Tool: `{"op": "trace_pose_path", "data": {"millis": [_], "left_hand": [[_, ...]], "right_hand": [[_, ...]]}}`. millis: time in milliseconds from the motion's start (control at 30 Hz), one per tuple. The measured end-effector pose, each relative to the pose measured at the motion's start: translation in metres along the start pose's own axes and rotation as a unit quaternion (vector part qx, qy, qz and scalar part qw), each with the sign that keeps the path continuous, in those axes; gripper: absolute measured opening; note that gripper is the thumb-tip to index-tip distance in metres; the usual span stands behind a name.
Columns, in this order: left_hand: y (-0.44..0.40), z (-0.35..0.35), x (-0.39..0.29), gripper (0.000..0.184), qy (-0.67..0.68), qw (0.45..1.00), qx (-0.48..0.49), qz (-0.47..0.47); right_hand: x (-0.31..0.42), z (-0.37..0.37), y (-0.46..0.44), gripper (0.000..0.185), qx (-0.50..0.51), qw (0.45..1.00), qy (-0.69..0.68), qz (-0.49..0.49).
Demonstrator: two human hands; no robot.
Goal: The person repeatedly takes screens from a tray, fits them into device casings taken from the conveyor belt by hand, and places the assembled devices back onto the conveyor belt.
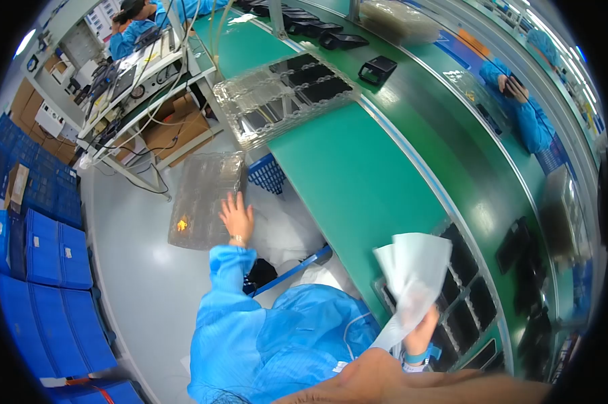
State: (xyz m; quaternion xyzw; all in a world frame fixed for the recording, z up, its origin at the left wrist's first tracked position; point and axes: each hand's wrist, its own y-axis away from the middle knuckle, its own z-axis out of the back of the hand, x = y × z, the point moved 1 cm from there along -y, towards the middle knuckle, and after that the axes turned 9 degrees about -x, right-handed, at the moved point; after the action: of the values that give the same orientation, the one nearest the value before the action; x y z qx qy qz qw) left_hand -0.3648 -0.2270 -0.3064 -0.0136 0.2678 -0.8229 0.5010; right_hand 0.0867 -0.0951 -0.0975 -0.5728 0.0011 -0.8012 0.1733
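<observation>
My left hand point(237, 219) lies with its fingers spread on the right edge of a stack of clear plastic trays point(199, 195), to the left of the green bench point(358, 182). Over the bench's near right part, my right hand point(422, 333) is closed on thin white sheets point(415, 266), which fan out upward. Beneath and beside the sheets is a clear tray with black flat pieces point(462, 320). Farther back on the bench sits another clear tray point(284, 94), partly filled with dark pieces.
A blue basket point(267, 175) stands below the bench edge. Blue bins point(48, 303) line the left side. A black holder point(377, 70) rests on the conveyor point(438, 141). Co-workers in blue sit at the back left point(132, 34) and across the line point(529, 114).
</observation>
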Motion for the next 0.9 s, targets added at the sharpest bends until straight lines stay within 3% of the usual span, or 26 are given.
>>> {"op": "trace_pose_path", "data": {"millis": [100,200,400,600,700,733,767,800,833,900], "left_hand": [[0.004,-0.055,0.071,0.051,-0.122,0.956,0.193,0.182],[0.033,-0.080,0.104,0.047,-0.127,0.965,0.135,0.188],[0.026,-0.067,0.098,0.045,-0.124,0.950,0.167,0.233],[0.006,-0.063,0.088,0.041,-0.103,0.952,0.189,0.217],[0.014,-0.054,0.064,0.043,-0.049,0.985,0.092,0.137],[0.018,-0.036,0.045,0.042,0.176,0.977,0.084,0.084],[0.023,-0.003,0.021,0.042,0.392,0.917,0.075,0.023],[0.034,0.038,-0.007,0.047,0.482,0.815,0.305,0.100],[0.049,0.076,-0.040,0.054,0.661,0.580,0.460,0.126],[0.072,0.149,-0.092,0.075,0.607,0.503,0.615,0.011]], "right_hand": [[0.028,-0.029,0.000,0.024,0.143,0.982,0.027,0.119],[0.029,-0.065,0.016,0.030,0.248,0.959,0.001,0.137],[0.027,-0.101,0.024,0.023,0.395,0.910,0.012,0.124],[0.023,-0.105,0.023,0.025,0.391,0.910,0.032,0.133],[0.027,-0.105,0.019,0.027,0.354,0.931,0.042,0.077],[0.024,-0.107,0.018,0.028,0.335,0.937,0.066,0.076],[0.018,-0.111,0.018,0.029,0.313,0.943,0.090,0.075],[0.011,-0.115,0.018,0.030,0.290,0.947,0.114,0.075],[0.007,-0.119,0.018,0.030,0.260,0.952,0.122,0.104],[0.003,-0.130,0.021,0.032,0.201,0.957,0.135,0.162]]}}
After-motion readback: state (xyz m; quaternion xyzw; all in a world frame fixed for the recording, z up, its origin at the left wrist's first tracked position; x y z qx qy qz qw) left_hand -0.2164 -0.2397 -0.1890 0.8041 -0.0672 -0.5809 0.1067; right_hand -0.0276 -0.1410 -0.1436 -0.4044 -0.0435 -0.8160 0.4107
